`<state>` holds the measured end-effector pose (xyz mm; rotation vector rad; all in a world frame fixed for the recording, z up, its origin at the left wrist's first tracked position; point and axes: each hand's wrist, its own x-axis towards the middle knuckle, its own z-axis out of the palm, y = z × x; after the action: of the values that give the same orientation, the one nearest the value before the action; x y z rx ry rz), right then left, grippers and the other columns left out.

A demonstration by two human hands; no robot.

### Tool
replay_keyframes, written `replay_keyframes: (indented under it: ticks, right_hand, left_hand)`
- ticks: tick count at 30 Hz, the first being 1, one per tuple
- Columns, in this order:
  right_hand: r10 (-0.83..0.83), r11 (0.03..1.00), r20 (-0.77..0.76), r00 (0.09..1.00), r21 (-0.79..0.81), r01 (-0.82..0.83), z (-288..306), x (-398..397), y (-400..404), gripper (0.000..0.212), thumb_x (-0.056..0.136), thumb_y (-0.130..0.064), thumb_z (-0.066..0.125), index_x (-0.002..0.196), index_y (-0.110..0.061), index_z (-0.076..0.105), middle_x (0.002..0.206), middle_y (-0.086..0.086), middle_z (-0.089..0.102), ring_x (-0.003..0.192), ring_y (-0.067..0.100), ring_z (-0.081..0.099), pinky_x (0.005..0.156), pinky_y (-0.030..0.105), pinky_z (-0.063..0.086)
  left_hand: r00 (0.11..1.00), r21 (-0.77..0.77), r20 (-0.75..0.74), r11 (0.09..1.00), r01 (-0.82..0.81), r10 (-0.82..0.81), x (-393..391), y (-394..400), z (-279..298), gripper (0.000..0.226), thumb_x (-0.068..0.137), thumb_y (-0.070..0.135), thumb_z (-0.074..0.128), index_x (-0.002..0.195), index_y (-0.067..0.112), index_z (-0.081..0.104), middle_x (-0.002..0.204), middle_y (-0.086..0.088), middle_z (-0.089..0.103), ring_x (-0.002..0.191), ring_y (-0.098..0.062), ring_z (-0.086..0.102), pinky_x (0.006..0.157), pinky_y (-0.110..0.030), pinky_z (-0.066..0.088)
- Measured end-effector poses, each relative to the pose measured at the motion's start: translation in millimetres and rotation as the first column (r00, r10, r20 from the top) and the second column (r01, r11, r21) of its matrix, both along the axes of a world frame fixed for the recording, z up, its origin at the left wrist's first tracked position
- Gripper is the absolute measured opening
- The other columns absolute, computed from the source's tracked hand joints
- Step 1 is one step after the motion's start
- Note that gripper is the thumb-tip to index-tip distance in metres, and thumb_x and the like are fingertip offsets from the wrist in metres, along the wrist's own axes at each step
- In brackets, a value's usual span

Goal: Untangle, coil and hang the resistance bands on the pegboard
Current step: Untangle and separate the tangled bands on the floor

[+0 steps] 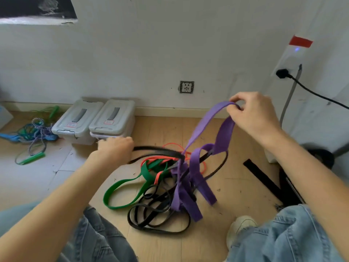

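While right hand [253, 114] pinches purple band [211, 120] (lifted), tangle [170, 186] lies below.

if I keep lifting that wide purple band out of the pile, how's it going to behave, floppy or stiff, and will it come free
Likely floppy: the wide flat purple rubber band droops and folds below the right hand pinching its top loop. It probably won't come free cleanly, since it threads through the black bands and thin orange band. It looks light, hanging from a fingertip pinch.
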<state>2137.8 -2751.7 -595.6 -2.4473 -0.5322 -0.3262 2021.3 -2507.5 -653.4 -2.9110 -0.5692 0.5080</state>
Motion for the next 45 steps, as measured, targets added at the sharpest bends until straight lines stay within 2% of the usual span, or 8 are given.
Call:
replay_keyframes:
  ticks: [6, 11, 13, 16, 27, 37, 42, 45]
  right_hand:
    - [0.594, 0.702, -0.380, 0.709, 0.675, -0.226, 1, -35, 30, 0.021, 0.089, 0.003, 0.043, 0.086, -0.015, 0.052, 0.047, 0.003, 0.057, 0.032, 0.012, 0.047, 0.032, 0.016, 0.032]
    - [0.426, 0.628, -0.367, 0.827, 0.778, 0.022, 15, -6, 4, 0.017, 0.092, -0.002, 0.043, 0.089, -0.016, 0.050, 0.056, 0.005, 0.060, 0.042, 0.014, 0.051, 0.038, 0.022, 0.037]
    - [0.249, 0.957, -0.513, 0.822, 0.261, -0.127, 1, 0, -8, 0.013, 0.092, -0.011, 0.051, 0.104, -0.017, 0.051, 0.078, 0.015, 0.066, 0.059, 0.023, 0.062, 0.048, 0.029, 0.049]
    - [0.100, 0.821, -0.534, 0.840, -0.433, -0.373, -15, -3, -15, 0.080, 0.079, -0.041, 0.069, 0.144, -0.018, 0.027, 0.144, 0.011, 0.040, 0.116, 0.021, 0.054, 0.089, 0.029, 0.046]
    - [0.690, 0.463, -0.360, 0.628, 0.886, 0.000, 7, -17, 15, 0.024, 0.095, -0.004, 0.040, 0.078, -0.008, 0.056, 0.056, -0.001, 0.064, 0.044, 0.007, 0.057, 0.042, 0.015, 0.044]
    - [0.789, 0.321, -0.378, 0.485, 0.926, 0.199, -21, -17, 13, 0.012, 0.089, -0.004, 0.050, 0.099, -0.005, 0.056, 0.087, 0.011, 0.071, 0.079, 0.019, 0.069, 0.070, 0.027, 0.057]
    - [0.679, 0.687, -0.723, 0.129, 0.562, -0.461, -48, -32, -2, 0.037, 0.088, -0.029, 0.055, 0.122, -0.013, 0.054, 0.117, 0.002, 0.063, 0.109, 0.017, 0.060, 0.091, 0.028, 0.049]
    - [0.689, 0.690, -0.646, 0.328, 0.446, -0.570, -49, -45, 10, 0.028, 0.081, -0.021, 0.069, 0.107, -0.012, 0.062, 0.109, 0.008, 0.067, 0.101, 0.018, 0.064, 0.083, 0.025, 0.051]
  left_hand:
    - [0.963, -0.941, 0.270, 0.204, 0.268, -0.021, 12, -50, -8, 0.053, 0.080, 0.013, 0.071, 0.128, 0.016, 0.049, 0.120, 0.001, 0.062, 0.108, -0.009, 0.058, 0.087, -0.018, 0.048]
    - [0.939, -0.716, 0.336, 0.629, 0.303, -0.070, 22, -53, -31, 0.024, 0.095, 0.019, 0.051, 0.099, 0.001, 0.067, 0.088, -0.014, 0.064, 0.080, -0.021, 0.055, 0.076, -0.032, 0.044]
    - [0.846, -0.849, 0.441, 0.444, 0.286, 0.299, 28, -39, 0, 0.029, 0.096, 0.021, 0.048, 0.078, 0.013, 0.069, 0.070, -0.002, 0.062, 0.065, -0.015, 0.053, 0.065, -0.027, 0.044]
    - [0.694, -0.870, 0.362, -0.041, 0.491, 0.623, 29, -27, 52, 0.041, 0.093, 0.033, 0.050, 0.057, 0.020, 0.065, 0.053, 0.009, 0.054, 0.047, -0.006, 0.047, 0.047, -0.016, 0.043]
    - [0.965, -0.945, 0.200, 0.225, 0.235, -0.168, 9, -54, -9, 0.024, 0.085, 0.012, 0.065, 0.108, 0.006, 0.058, 0.112, -0.013, 0.065, 0.098, -0.015, 0.060, 0.092, -0.030, 0.048]
    - [0.937, -0.966, 0.242, 0.151, 0.209, 0.251, 10, -87, -27, 0.008, 0.087, 0.000, 0.059, 0.090, 0.001, 0.066, 0.080, -0.007, 0.070, 0.070, -0.010, 0.066, 0.066, -0.020, 0.055]
    - [0.801, -0.890, 0.086, -0.316, 0.329, 0.592, 17, -59, 31, 0.021, 0.092, 0.000, 0.047, 0.079, 0.004, 0.062, 0.063, -0.005, 0.071, 0.056, -0.011, 0.068, 0.048, -0.019, 0.052]
    - [0.825, -0.806, -0.011, -0.494, 0.327, 0.565, 21, -61, 36, 0.016, 0.092, 0.015, 0.051, 0.091, 0.002, 0.061, 0.075, -0.009, 0.072, 0.064, -0.010, 0.070, 0.055, -0.018, 0.055]
